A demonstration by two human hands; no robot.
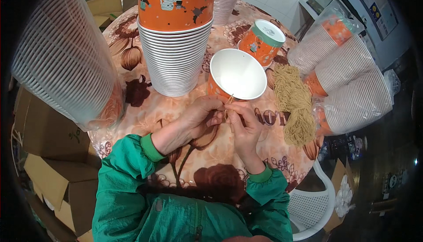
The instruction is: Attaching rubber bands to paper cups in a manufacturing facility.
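Observation:
My left hand [203,117] and my right hand [245,129] are close together at the near rim of an orange paper bucket [239,74]. The fingers of both hands are pinched on a thin tan string [231,97], which passes by the rim. Tilted toward me, the bucket shows its white inside. Whether the string goes through a hole or is knotted cannot be made out. To the right of the bucket lies a loose skein of tan string [291,105].
A tall stack of paper buckets [174,61] stands behind my left hand. Another bucket [261,43] sits upside down behind the tilted one. Plastic-wrapped stacks [352,98] lie at the right; a wrapped stack [66,57] leans at the left. A white chair [313,202] stands lower right.

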